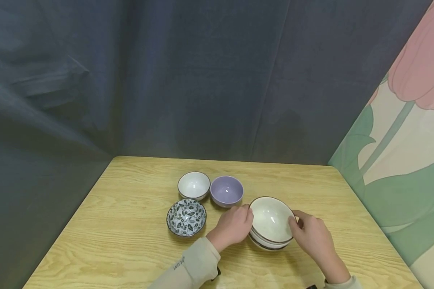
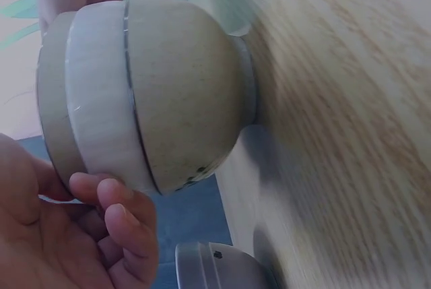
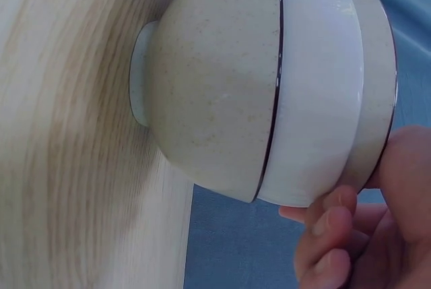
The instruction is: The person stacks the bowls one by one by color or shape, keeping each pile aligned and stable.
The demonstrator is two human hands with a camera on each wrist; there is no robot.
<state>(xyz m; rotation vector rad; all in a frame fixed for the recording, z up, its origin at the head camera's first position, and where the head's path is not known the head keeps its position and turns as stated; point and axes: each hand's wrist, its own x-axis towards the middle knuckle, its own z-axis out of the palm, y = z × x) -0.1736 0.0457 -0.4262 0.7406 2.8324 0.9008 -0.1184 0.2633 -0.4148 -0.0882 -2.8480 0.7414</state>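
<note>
A stack of bowls stands at the right of the table in the head view. On top is a cream bowl (image 1: pixel 271 218) with a brown rim. Under it, in the wrist views, come a white bowl (image 2: pixel 104 100) and a speckled beige bowl (image 3: pixel 215 87) with a dark rim, its foot at the tabletop. My left hand (image 1: pixel 235 224) grips the upper part of the stack from the left, thumb by the top rim and fingertips against the white bowl. From the right, my right hand (image 1: pixel 314 237) holds the same upper bowls between thumb and fingers.
Left of the stack are a purple bowl (image 1: pixel 227 190), a white bowl with a dark rim (image 1: pixel 194 185) and a leaf-patterned bowl (image 1: pixel 186 217). They stand close together on the wooden table (image 1: pixel 123 208). A dark curtain (image 1: pixel 209 80) hangs behind the table.
</note>
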